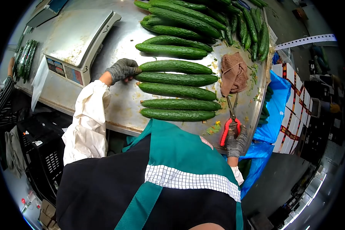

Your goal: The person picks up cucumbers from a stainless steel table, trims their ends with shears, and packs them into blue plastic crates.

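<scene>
The left hand (122, 70) reaches in left of centre, fingers curled at the ends of cucumbers (176, 79) rowed mid-frame; their grip is unclear. At lower right, the right hand (236, 143) wraps its fingers round red-handled scissors (232, 115). The metal tabletop (120, 102) carries a scale (78, 34), upper left. Both palms are hidden.

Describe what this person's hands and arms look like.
The left hand and right hand wear dark grey fabric gloves. A loose off-white left sleeve stops short of its glove; only a little of the white right sleeve shows.
</scene>
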The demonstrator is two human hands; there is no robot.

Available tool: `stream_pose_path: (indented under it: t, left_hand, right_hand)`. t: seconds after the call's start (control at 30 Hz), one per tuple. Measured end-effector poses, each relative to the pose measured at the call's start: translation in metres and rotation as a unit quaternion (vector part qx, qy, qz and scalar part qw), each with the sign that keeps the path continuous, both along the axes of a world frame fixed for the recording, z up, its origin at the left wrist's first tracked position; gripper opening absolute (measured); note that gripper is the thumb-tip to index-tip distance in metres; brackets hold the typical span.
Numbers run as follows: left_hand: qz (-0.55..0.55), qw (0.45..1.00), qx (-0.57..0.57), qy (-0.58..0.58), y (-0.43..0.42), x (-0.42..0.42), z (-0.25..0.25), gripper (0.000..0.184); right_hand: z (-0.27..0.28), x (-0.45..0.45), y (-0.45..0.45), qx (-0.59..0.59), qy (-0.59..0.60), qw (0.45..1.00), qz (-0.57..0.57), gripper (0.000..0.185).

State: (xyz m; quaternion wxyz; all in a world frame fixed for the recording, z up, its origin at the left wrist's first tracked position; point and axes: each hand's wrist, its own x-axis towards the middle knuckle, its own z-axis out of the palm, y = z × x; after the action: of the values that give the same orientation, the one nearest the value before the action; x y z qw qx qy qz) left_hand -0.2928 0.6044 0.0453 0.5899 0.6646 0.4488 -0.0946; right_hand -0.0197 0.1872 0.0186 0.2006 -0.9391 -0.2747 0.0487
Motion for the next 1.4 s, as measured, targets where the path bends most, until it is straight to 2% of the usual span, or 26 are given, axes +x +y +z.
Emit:
stream_pose_path:
  t: [0.13,0.23,0.27,0.33,0.37,0.43,0.47,0.53,0.57,0.6,0.67,0.77,0.8,0.83,0.93,1.07,1.2,1.27,1.37,1.4]
  left_hand:
    - [0.052,0.998,0.003,-0.025,-0.007,-0.007,-0.009,0.019]
    - [0.030,0.976,0.205,-0.072,-0.019,-0.012,-0.016,0.016]
    - [0.032,0.976,0.204,-0.070,-0.020,-0.015,-0.023,0.016]
    - [-0.024,0.908,0.395,-0.138,-0.021,-0.020,-0.032,0.014]
    - [-0.033,0.906,0.410,-0.097,-0.022,-0.023,-0.030,0.014]
    - [-0.008,0.915,0.399,-0.053,-0.024,-0.027,-0.024,0.014]
    - [0.015,0.922,0.388,-0.013,-0.024,-0.028,-0.023,0.015]
    - [0.042,0.936,0.350,-0.005,-0.026,-0.032,-0.017,0.016]
    - [0.074,0.979,0.191,0.016,-0.032,-0.031,-0.002,0.015]
    - [0.105,0.993,0.028,0.035,-0.039,-0.030,0.007,0.015]
    - [0.111,0.994,0.000,-0.010,-0.056,-0.029,0.009,0.017]
    - [0.103,0.993,0.057,0.000,-0.069,-0.029,-0.001,0.022]
    - [0.024,0.981,0.190,-0.016,-0.071,-0.032,-0.013,0.025]
    - [-0.056,0.946,0.318,-0.032,-0.073,-0.033,-0.019,0.028]
    - [-0.060,0.921,0.384,-0.003,-0.078,-0.029,-0.024,0.028]
    - [-0.095,0.915,0.384,0.078,-0.075,-0.017,-0.012,0.020]
    - [-0.098,0.926,0.357,0.079,-0.068,-0.022,-0.016,0.019]
    - [-0.055,0.941,0.330,0.044,-0.069,-0.029,-0.018,0.020]
    - [-0.091,0.920,0.380,0.010,-0.079,-0.043,-0.036,0.018]
    - [-0.092,0.920,0.380,0.011,-0.082,-0.046,-0.039,0.018]
  right_hand:
    - [0.008,-0.006,0.007,-0.042,-0.010,0.999,0.019,0.069]
    - [0.012,-0.012,0.014,-0.012,0.012,1.000,0.017,0.074]
    - [0.013,-0.015,0.015,-0.013,0.013,1.000,0.020,0.074]
    - [0.013,-0.019,0.018,-0.052,-0.025,0.998,0.040,0.078]
    - [0.011,-0.021,0.018,-0.052,-0.023,0.997,0.044,0.078]
    - [0.005,-0.022,0.011,0.000,0.006,0.999,0.040,0.077]
    - [0.002,-0.021,0.009,0.000,0.007,0.999,0.043,0.077]
    - [-0.001,-0.018,0.004,-0.021,0.005,1.000,0.022,0.068]
    - [-0.002,-0.018,0.001,-0.020,0.006,0.999,0.025,0.068]
    - [-0.002,-0.017,-0.001,-0.042,0.000,0.998,0.039,0.062]
    - [0.000,-0.018,0.003,-0.061,-0.005,0.997,0.056,0.056]
    - [0.004,-0.019,0.006,-0.101,-0.071,0.988,0.088,0.047]
    - [0.003,-0.018,0.005,-0.106,-0.070,0.988,0.089,0.045]
    - [0.002,-0.016,0.004,-0.111,-0.069,0.987,0.089,0.044]
    - [-0.001,-0.014,-0.001,-0.098,-0.065,0.989,0.094,0.041]
    - [0.002,-0.017,0.002,-0.102,-0.060,0.989,0.086,0.041]
    - [0.007,-0.019,0.006,-0.100,-0.066,0.989,0.082,0.039]
    - [0.008,-0.019,0.007,-0.101,-0.063,0.990,0.077,0.039]
    - [0.007,-0.018,0.007,-0.102,-0.084,0.987,0.090,0.039]
    - [0.007,-0.018,0.008,-0.092,-0.050,0.992,0.071,0.039]
